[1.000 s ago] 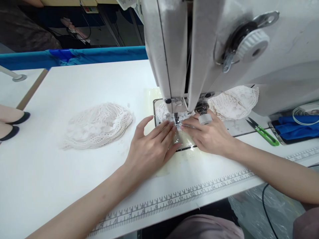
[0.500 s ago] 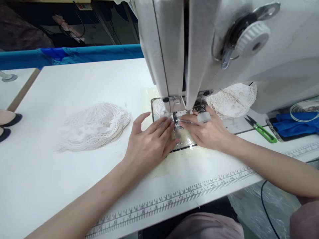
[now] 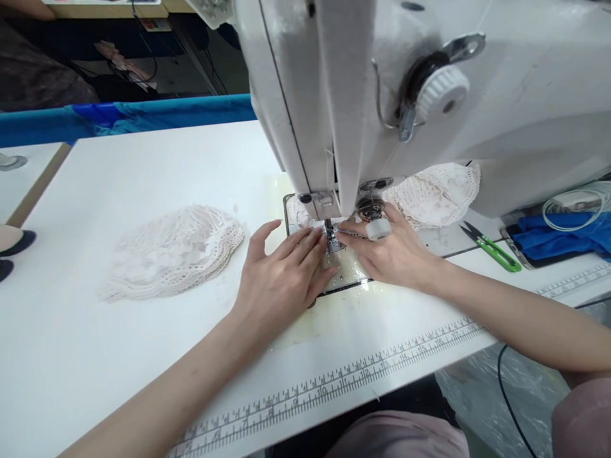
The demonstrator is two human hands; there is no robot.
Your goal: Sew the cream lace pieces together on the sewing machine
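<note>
A white lace piece (image 3: 298,215) lies on the metal plate of the sewing machine (image 3: 305,114), partly hidden by the machine head and my fingers. The presser foot (image 3: 330,236) stands over its near edge. My left hand (image 3: 281,273) rests on the lace just left of the foot, fingers stretched flat and little finger spread away. On the foot's other side, my right hand (image 3: 396,251) has its fingertips closed on the lace's scalloped edge. More white lace (image 3: 434,194) lies behind my right hand. A layered stack of lace pieces (image 3: 176,251) sits left of my left hand.
Green-handled thread snips (image 3: 494,247) lie to the right, beside a dark tray-like object (image 3: 518,248) with blue cloth (image 3: 568,232). A printed ruler strip (image 3: 324,394) follows the table's front edge. Blue fabric (image 3: 181,113) borders the far edge. Part of another person shows at upper left.
The view has shifted slightly, so the machine sits further left in it. Both hands keep nearly the same place at the presser foot; the lace edge shows a little more beside my right fingers.
</note>
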